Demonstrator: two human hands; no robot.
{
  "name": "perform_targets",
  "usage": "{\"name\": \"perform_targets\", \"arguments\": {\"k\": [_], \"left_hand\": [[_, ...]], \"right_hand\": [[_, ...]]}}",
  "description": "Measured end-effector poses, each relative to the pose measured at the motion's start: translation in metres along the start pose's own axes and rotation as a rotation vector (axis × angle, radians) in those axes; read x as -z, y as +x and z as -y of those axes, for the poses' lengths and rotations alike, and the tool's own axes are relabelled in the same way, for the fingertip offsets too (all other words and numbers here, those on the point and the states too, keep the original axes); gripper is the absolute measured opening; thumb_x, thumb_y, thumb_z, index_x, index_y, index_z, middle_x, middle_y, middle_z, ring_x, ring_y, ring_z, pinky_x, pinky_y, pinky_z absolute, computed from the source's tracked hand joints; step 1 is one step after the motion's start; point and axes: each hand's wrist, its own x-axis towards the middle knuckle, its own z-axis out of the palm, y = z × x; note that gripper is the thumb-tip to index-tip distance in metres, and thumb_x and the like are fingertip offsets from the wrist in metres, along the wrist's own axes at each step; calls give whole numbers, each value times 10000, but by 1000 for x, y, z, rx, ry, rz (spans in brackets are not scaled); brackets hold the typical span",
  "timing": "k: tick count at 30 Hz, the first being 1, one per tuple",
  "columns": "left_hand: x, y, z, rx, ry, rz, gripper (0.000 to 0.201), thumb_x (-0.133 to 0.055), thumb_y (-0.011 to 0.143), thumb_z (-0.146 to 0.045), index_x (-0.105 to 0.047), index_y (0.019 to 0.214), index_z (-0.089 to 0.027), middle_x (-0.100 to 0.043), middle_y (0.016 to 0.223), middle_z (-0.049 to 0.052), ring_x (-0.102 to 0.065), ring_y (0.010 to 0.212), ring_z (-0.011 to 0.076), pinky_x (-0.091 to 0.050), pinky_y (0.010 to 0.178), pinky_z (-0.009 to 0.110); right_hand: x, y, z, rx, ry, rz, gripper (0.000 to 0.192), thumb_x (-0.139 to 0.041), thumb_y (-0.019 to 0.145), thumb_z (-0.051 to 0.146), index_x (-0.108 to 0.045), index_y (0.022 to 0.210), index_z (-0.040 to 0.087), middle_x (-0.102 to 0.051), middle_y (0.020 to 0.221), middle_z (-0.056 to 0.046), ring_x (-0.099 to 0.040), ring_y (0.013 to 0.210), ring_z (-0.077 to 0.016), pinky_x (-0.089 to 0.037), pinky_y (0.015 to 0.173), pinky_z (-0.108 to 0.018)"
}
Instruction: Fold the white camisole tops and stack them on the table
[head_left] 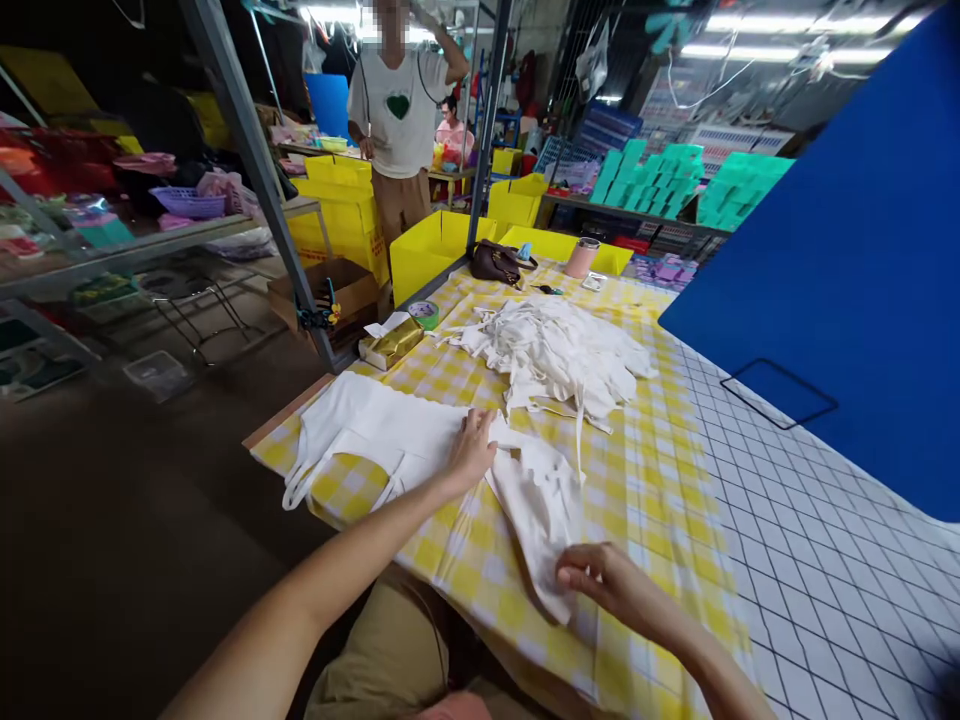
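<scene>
A white strappy top [397, 420] lies spread on the yellow checked tablecloth [487, 545], its thin straps hanging toward the left corner. My left hand [474, 450] is closed on white fabric at the right end of that top, with fingers bent. To the right lies another stretch of white fabric [536, 490], crumpled; whether it is part of the same top I cannot tell. At its near end my right hand [600, 580] pinches the edge between thumb and fingers. Beyond both hands sits a loose heap of white strappy garments [562, 350], one strap trailing toward me.
Left of the heap are a gold-wrapped packet [394, 343] and a green tape roll [424, 315]. A dark handbag [495, 262] and pink cup [582, 258] stand behind. A metal post [255, 170] rises at left, a blue panel [847, 300] at right. A person [401, 110] stands beyond yellow boxes [435, 250].
</scene>
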Motion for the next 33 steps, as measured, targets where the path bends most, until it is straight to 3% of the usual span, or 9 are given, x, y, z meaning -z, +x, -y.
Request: {"name": "perform_targets", "arguments": {"k": [4,7,10,14,22,25,28,31,33], "left_hand": [[3,17,4,-70,220,98,406,-524,766,-103,-512,1169,-150,-517,1165,111,-435,1116,264,-370,926,391],[4,24,1,-83,226,108,240,-433,818,-85,-603,980,-132,-598,1019,107,-493,1044,241,-352,928,387],[12,25,-4,-68,188,74,234,-393,839,-81,-613,895,-134,-631,937,92,-550,938,206,-383,869,333],[36,17,-8,-53,109,27,161,-444,849,-154,-603,872,-155,-646,886,40,-573,815,149,-411,726,234],[67,-12,-19,-85,-493,-86,219,-509,809,-338,-593,780,-138,-522,592,-40,-464,548,85,-334,529,182],[66,-21,-43,-116,-587,-5,258,-536,786,-380,-611,778,-133,-540,611,-29,-473,566,87,-341,536,182],[72,-36,-71,-177,-630,89,302,-558,775,-419,-641,778,-129,-547,619,-19,-467,572,87,-338,532,184],[86,-50,-86,-266,-675,294,327,-576,771,-443,-658,788,-127,-543,629,-12,-455,579,82,-327,526,183],[97,-55,-82,-265,-748,390,345,-587,763,-456,-651,809,-121,-548,650,-5,-450,575,77,-324,518,181]], "right_hand": [[6,26,-22,-158,-242,-383,272,-405,859,205,-614,1032,191,-627,1082,-97,-572,987,-238,-438,791,-326],[7,47,-35,-167,-407,-356,317,-434,810,119,-587,1084,167,-600,1131,-120,-531,1045,-251,-415,830,-336],[4,49,-41,-206,-458,-289,191,-432,822,162,-606,900,170,-643,911,-105,-574,870,-228,-419,713,-302],[1,20,-46,-258,-419,-329,183,-373,817,176,-523,713,196,-625,746,-63,-567,673,-181,-374,576,-259],[10,-49,-44,-319,-164,-521,200,-440,803,423,-496,785,232,-605,645,-14,-547,532,-170,-417,512,-280],[5,-21,-38,-207,-180,-623,330,-465,798,406,-500,1071,223,-624,1032,-96,-610,868,-243,-480,677,-346],[4,28,-32,-68,-219,-616,501,-456,826,356,-362,1296,210,-471,1307,-148,-479,1167,-275,-444,850,-392],[10,67,-28,63,-255,-510,354,-465,826,291,-509,1173,240,-510,1291,-99,-506,1145,-243,-422,884,-349],[15,76,-30,92,-275,-467,180,-482,806,258,-626,913,256,-654,1059,-56,-604,970,-227,-441,816,-325]]}}
